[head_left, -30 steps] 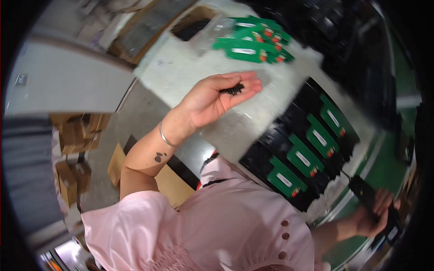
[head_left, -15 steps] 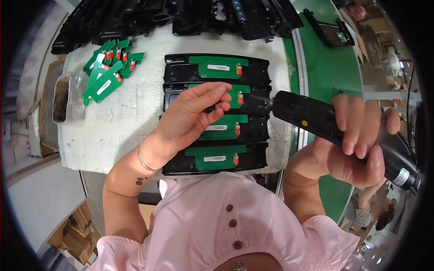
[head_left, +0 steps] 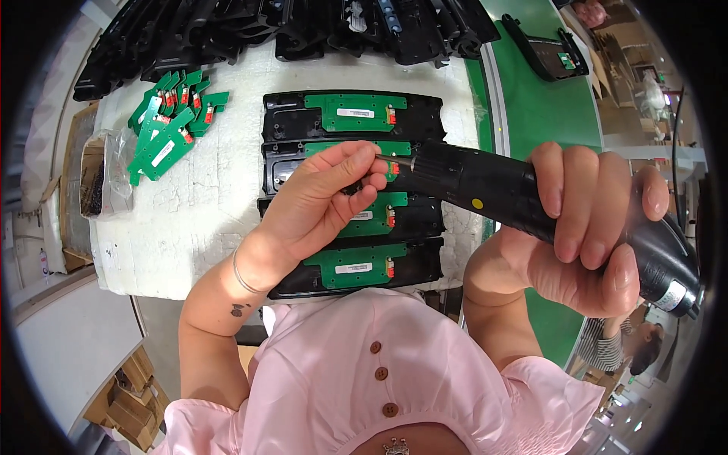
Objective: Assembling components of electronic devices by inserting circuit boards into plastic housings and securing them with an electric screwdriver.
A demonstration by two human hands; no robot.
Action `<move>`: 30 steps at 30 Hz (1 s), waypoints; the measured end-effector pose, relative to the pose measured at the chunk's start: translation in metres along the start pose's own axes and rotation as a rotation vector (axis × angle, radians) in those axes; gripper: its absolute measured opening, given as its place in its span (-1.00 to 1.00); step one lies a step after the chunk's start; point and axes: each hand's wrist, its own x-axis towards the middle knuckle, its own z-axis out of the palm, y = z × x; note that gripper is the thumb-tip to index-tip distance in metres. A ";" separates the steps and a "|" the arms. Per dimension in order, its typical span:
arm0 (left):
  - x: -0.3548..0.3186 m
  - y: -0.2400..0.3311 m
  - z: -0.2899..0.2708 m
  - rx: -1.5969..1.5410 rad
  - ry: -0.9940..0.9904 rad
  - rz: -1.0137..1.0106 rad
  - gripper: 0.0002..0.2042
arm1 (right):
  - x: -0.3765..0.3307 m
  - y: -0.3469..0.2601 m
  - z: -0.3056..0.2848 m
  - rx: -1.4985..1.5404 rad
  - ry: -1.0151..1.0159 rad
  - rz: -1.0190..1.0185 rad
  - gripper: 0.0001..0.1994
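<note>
My right hand (head_left: 580, 227) is wrapped round a black electric screwdriver (head_left: 474, 178) with a yellow dot, held level and pointing left. Its thin bit (head_left: 399, 160) meets the fingertips of my left hand (head_left: 315, 193), which is closed in a pinch. Small dark bits show within the curled fingers, too small to name. Beneath both hands lie several black plastic panels (head_left: 292, 121) in a column, each bearing a green circuit board (head_left: 349, 269) with a white label and a red-and-white part. The second and third boards are partly covered by my left hand.
Loose green circuit boards (head_left: 163, 148) are piled at the left of the white work surface (head_left: 205, 220). Beside them stands an open box (head_left: 91, 178) of small dark pieces. More black plastic housings (head_left: 318, 34) line the back; another (head_left: 546, 57) rests on the green surface at right.
The screwdriver has moved left, bringing its bit from a gap away up to my left fingertips. My left hand keeps its pinch; the whole view has shifted slightly.
</note>
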 end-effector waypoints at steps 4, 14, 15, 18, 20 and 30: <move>0.001 0.002 -0.003 0.105 -0.035 -0.008 -0.85 | 0.000 0.000 0.002 0.012 0.004 0.029 -0.66; 0.007 -0.002 0.017 -0.119 0.143 -0.133 -0.60 | 0.015 0.057 -0.015 -0.211 0.010 -0.043 -0.64; 0.008 -0.003 0.010 -0.124 0.141 -0.128 -0.60 | 0.020 0.069 -0.017 -0.260 0.164 0.014 -0.67; 0.012 -0.001 -0.004 0.102 0.124 -0.055 -0.65 | 0.034 0.102 -0.045 -0.300 0.259 0.073 -0.77; 0.009 0.000 -0.008 0.135 0.099 -0.064 -0.67 | 0.038 0.109 -0.054 -0.345 0.269 0.117 -0.79; 0.007 0.004 -0.021 0.167 0.088 -0.073 -0.82 | 0.044 0.119 -0.058 -0.370 0.216 0.181 -0.79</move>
